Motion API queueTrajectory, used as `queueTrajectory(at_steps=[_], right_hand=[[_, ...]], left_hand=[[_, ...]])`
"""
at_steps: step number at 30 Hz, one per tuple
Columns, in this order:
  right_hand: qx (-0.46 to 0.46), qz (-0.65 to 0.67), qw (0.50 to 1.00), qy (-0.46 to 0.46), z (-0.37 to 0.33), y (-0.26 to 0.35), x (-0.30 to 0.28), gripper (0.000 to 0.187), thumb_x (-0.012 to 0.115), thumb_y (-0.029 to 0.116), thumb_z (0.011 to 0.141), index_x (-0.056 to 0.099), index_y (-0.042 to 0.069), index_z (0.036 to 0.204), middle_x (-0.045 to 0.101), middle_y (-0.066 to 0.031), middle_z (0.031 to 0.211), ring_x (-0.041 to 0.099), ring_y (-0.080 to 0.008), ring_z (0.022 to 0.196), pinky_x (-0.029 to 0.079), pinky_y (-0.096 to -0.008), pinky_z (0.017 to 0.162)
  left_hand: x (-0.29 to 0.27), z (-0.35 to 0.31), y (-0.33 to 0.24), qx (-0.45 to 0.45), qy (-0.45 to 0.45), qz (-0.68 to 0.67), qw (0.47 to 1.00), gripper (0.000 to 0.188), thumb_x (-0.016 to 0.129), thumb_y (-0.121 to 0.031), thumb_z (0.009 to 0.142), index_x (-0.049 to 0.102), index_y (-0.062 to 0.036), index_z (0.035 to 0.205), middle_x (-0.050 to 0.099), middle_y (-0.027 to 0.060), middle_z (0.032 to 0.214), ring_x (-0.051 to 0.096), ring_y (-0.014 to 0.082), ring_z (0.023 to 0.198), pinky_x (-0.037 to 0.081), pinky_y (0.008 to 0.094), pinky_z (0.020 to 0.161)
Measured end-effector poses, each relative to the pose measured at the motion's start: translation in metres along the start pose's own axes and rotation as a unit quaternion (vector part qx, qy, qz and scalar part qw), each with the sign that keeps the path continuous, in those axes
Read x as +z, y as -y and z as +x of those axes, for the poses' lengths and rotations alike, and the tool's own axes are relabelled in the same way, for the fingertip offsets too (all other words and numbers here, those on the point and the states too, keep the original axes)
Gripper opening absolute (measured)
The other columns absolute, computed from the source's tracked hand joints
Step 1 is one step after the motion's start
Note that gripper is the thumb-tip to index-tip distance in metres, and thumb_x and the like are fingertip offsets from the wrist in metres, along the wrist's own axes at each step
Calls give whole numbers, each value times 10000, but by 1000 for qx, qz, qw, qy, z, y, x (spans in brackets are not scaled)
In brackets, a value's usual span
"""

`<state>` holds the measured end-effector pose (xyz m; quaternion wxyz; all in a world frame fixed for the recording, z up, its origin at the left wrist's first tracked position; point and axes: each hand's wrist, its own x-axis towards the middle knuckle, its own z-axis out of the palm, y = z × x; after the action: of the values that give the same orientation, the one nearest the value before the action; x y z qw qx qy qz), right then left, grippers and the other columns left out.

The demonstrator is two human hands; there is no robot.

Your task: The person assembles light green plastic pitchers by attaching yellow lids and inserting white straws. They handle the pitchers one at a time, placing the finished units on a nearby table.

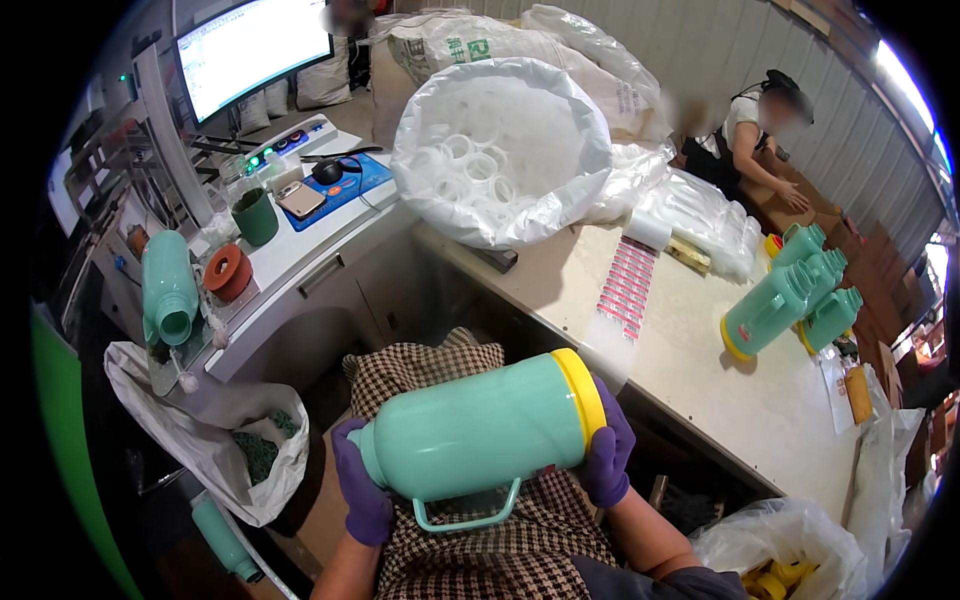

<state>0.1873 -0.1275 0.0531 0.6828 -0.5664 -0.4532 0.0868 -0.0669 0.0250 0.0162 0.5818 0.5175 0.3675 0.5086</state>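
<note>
A mint-green vacuum jug [470, 425] lies on its side in the air above my lap. Its yellow base ring [579, 400] points right and its loop handle [470, 522] hangs toward me. My left hand [362, 488], in a purple glove, closes round the neck end. At the other end my right hand [607, 455], also gloved, grips the yellow base, its fingers partly hidden behind the jug. A checked apron [480, 572] covers my lap below.
A large white bag of clear rings [428, 95] stands on the pale table [700, 375]. Beside it lies a label strip [628, 280]. Several finished green jugs [768, 312] stand right. A sack [205, 455], another jug [170, 285] and a monitor [255, 52] are left. A person [750, 140] works beyond.
</note>
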Motion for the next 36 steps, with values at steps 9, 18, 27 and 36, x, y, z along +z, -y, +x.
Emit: queueTrajectory(at_steps=[9,18,27,36], right_hand=[[88,-24,995,40,-12,-11,-28,870,572,525,965,287,-76,1526,428,-227,1496,431,-319,1378,319,-427,1161],[-170,-274,943,83,-40,13,-76,1012,807,529,784,274,162,1562,389,-304,1502,463,-468,1329,370,-525,1118],[-25,-393,848,-355,-47,-62,-212,1216,927,323,656,169,55,1569,292,-184,1569,340,-308,1440,287,-464,1192],[-25,-536,803,-261,11,-210,-490,827,783,294,860,339,4,1495,438,-184,1474,409,-342,1366,347,-458,1131]], left_hand=[[9,15,-24,86,119,150,978,347,382,-277,1033,498,8,1193,512,105,1090,503,192,1014,427,346,901],[136,-7,-122,318,418,187,831,726,856,-382,736,527,-41,1285,585,157,1081,628,313,920,533,414,788],[92,-4,-56,205,468,97,854,514,750,-165,838,568,-14,1295,590,139,1247,577,276,1131,456,401,1004],[-147,-11,29,125,22,338,933,199,646,-133,949,673,-22,1112,664,115,1062,645,248,970,516,351,858]])
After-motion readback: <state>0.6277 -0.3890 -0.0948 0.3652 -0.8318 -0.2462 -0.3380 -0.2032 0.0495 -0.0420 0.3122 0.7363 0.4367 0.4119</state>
